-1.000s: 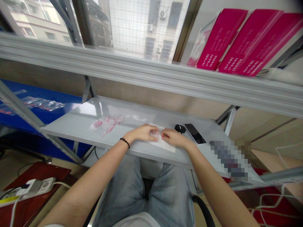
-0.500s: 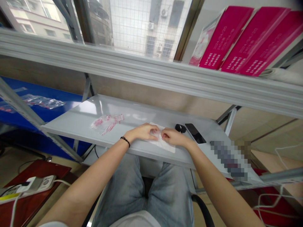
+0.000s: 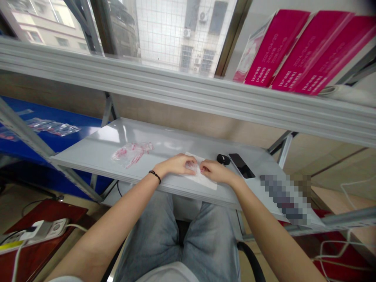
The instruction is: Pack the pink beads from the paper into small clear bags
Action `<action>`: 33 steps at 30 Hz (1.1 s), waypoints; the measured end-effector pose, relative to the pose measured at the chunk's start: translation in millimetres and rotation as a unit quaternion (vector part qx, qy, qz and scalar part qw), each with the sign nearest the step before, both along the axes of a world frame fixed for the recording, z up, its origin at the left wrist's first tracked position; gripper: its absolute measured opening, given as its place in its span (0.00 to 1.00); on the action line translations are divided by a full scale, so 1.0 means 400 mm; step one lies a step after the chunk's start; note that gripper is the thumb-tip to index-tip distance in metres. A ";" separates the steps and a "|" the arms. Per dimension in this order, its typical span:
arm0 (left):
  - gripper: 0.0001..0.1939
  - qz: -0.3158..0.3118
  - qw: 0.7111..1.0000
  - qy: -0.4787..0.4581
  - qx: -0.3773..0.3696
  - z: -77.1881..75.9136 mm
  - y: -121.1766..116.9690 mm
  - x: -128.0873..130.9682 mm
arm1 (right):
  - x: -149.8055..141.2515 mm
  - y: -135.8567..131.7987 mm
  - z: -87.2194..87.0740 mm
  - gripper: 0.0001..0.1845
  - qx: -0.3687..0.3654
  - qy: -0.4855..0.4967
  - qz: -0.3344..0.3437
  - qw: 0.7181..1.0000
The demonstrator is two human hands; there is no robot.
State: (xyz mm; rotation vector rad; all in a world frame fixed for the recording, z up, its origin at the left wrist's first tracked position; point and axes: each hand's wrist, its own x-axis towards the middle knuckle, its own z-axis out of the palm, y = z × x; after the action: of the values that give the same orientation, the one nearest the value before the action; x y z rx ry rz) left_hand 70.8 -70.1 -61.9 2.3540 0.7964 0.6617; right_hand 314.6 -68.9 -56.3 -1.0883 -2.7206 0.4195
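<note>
Over a white sheet of paper point(image 3: 205, 181) on the grey table, my left hand point(image 3: 179, 163) curves its thumb and fingers around a small clear plastic bag point(image 3: 192, 165). Close on its right, my right hand point(image 3: 216, 170) has its fingers curled together at the bag's right side. What those fingers pinch, if anything, is too small to make out. A loose heap of clear bags with pink-red edges point(image 3: 131, 153) lies to the left of my hands.
Beyond my right hand are a black rounded object point(image 3: 223, 159) and a phone point(image 3: 241, 165). Pink boxes point(image 3: 277, 49) stand on the metal shelf point(image 3: 164, 92) above. Several clear packets point(image 3: 54, 127) lie on the blue surface at left. A power strip point(image 3: 44, 231) rests at lower left.
Both hands keep nearly the same place and hold around the clear bag. The whole view has shifted very slightly.
</note>
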 end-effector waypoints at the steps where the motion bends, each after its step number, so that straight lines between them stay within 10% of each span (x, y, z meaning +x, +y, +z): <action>1: 0.18 -0.002 1.000 0.000 0.001 0.000 0.000 0.000 | -0.001 0.001 0.002 0.08 -0.002 -0.001 0.003 1.000; 33: 0.21 0.015 1.000 0.012 0.018 -0.006 0.010 0.004 | 0.044 -0.006 -0.007 0.09 0.001 0.009 -0.002 1.000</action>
State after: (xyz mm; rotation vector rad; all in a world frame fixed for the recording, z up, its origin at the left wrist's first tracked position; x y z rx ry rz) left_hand 72.6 -66.1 -64.4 2.3914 0.8381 0.6676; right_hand 332.2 -71.4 -58.9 -1.0846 -2.7016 0.4241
